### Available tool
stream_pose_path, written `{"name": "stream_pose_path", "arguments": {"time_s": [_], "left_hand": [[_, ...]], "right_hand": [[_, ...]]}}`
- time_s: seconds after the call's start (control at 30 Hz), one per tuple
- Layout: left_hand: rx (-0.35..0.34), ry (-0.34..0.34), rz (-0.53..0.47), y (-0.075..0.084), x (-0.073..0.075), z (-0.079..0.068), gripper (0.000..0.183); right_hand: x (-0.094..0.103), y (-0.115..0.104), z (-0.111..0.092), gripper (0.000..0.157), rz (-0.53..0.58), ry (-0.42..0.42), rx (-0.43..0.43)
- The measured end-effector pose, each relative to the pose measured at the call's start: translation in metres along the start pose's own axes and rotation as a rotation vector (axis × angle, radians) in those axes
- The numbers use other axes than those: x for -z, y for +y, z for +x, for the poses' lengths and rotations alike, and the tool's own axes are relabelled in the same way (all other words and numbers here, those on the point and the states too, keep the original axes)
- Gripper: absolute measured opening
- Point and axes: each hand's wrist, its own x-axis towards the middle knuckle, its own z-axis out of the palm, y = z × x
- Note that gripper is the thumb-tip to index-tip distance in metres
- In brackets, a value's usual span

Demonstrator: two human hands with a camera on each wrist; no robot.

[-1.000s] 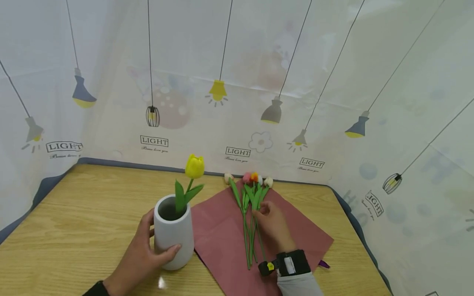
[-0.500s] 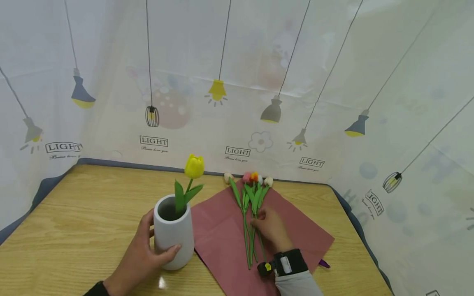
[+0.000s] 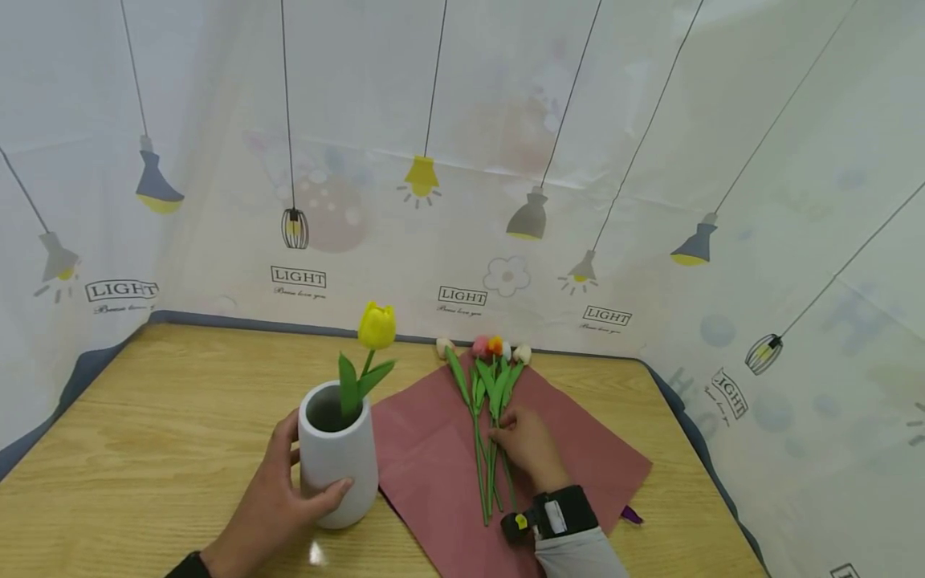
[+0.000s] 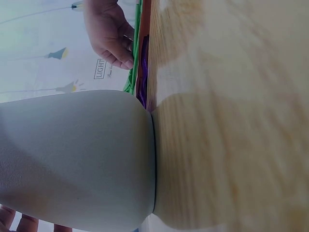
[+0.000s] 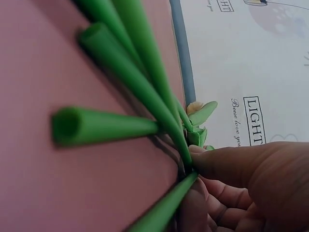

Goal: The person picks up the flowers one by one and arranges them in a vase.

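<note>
My left hand grips the side of a white vase that stands upright on the table. A yellow artificial tulip leans in the vase, its stem end hidden inside. In the left wrist view the vase fills the middle, fingertips showing past its far side. My right hand pinches a green tulip stem among several tulips lying on dusty-pink wrapping paper. Up close in the right wrist view, thumb and forefinger meet at the stem, with other stems crossing beside it.
Pink, orange and whitish tulip heads lie at the paper's far corner, near the table's back edge. A purple ribbon end pokes out from the paper's right side. Behind the wooden table hangs a lamp-printed cloth.
My right hand has slid down from just below the leaves to lower on the stems, toward me. The left hand and vase hold their place.
</note>
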Motion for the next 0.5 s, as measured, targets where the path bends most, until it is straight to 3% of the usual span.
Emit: {"name": "stream_pose_path", "arguments": {"time_s": [0.3,0.5], "left_hand": [[-0.008,-0.001,0.002,-0.0010,-0.0001,0.0002,0.098],[-0.011,0.000,-0.004,-0.0011,-0.0003,-0.0001,0.098]], "right_hand": [[0.0009,0.0007,0.0013,0.024,0.013,0.000,-0.013],[0.0049,0.0000,-0.0002,0.020,0.086,-0.056,-0.043]]}}
